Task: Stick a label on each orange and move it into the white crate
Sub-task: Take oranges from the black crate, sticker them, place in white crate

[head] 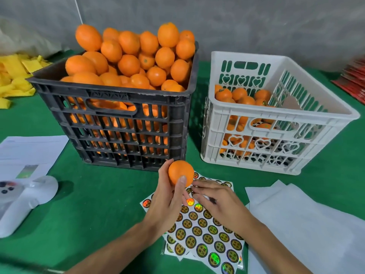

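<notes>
On the green worktop point(98, 204), a black crate point(118, 123) heaped with oranges stands left of the white crate point(276, 123). In front, the left hand point(167, 198) grips an orange point(180, 172) above the sticker sheet point(205, 234); the right hand point(215, 200) rests there, its grip hard to judge.

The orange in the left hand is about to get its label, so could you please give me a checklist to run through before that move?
1. Orange held firmly: ok, the left hand grips it above the sticker sheet.
2. Label picked up: cannot tell, the right hand rests its fingers on the sheet's upper part, and any peeled label is hidden.
3. Labels left on the sheet: ok, many rows remain.
4. Bare peel facing the right hand: ok, no label shows on the visible side.
5. Room in the white crate: ok, it is only partly filled.
</notes>
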`<state>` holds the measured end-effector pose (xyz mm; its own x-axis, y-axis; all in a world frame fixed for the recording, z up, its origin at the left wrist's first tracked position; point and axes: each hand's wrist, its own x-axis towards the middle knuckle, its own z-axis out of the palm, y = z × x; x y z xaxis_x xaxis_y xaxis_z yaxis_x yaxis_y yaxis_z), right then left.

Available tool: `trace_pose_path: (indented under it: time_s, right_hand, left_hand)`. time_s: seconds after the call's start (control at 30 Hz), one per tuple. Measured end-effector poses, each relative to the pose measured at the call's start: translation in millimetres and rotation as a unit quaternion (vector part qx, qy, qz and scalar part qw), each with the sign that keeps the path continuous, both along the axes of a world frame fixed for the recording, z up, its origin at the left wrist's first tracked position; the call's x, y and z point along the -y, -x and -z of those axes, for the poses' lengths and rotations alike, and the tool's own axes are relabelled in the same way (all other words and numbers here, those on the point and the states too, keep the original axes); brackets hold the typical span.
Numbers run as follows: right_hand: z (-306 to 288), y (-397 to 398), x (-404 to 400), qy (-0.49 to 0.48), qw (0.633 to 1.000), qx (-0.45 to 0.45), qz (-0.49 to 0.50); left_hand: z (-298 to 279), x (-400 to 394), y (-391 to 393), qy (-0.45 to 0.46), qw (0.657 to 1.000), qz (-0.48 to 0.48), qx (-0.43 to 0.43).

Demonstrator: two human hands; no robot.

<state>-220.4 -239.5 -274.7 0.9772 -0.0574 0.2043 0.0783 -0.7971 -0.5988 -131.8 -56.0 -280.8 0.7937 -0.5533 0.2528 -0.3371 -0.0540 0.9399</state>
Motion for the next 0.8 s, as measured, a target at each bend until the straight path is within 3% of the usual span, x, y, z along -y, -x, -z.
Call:
trace_pose_path:
  time_s: [0.37, 0.63, 0.8]
  right_hand:
    - [-10.6, 3.0, 3.0, -0.008, 0.997, -0.057, -0.052]
    - [-17.7, 2.0, 0.5, 0.056, 0.995, -0.028, -0.072]
    - [-17.2, 2.5, -3.6, -0.039, 0.999, 0.002, -0.001]
  left_hand:
    - [2.7, 0.7, -1.3, -0.007, 1.000, -0.009, 0.006]
    - [0.1, -1.4, -0.4, 0.007, 1.000, 0.005, -0.002]
    - [1.9, -0.9, -0.6, -0.009, 1.000, 0.005, 0.013]
